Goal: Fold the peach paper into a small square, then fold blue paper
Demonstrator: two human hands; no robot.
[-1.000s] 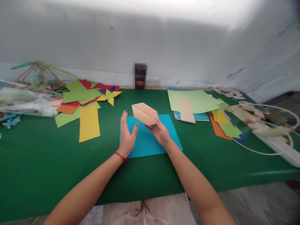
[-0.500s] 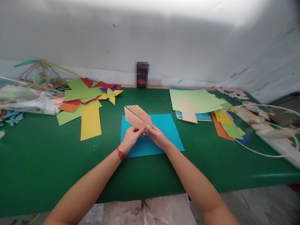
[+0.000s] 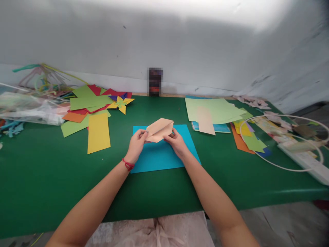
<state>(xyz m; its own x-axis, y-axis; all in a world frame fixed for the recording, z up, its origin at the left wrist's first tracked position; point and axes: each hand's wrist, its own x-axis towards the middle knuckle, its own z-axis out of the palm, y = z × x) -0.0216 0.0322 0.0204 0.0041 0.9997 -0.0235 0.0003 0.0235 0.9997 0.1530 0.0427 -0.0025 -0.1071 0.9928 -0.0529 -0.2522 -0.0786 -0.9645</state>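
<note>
A folded sheet of peach paper (image 3: pixel 160 128) is held up in front of me, its flaps meeting along a slanting line. At its left end, my left hand (image 3: pixel 137 144) pinches the paper between thumb and fingers; a red string bracelet (image 3: pixel 128 164) circles that wrist. My right hand (image 3: pixel 177 143) grips the lower right edge, thumb in front and fingers behind. Below the hands, a blue sheet (image 3: pixel 161 159) lies flat on the green table (image 3: pixel 144 192).
On the left are a yellow paper strip (image 3: pixel 98 133), green sheets (image 3: pixel 89 103), a yellow paper star (image 3: pixel 120 104) and a clear plastic bag (image 3: pixel 36 109). Pale green paper (image 3: pixel 216 111), a peach strip (image 3: pixel 206 120) and a white hoop (image 3: pixel 280 168) lie right. A blurred dark object (image 3: pixel 155 82) stands against the wall.
The peach paper has turned, its pointed end now toward the right. My hands have moved apart, from close together at one end to opposite sides of it.
</note>
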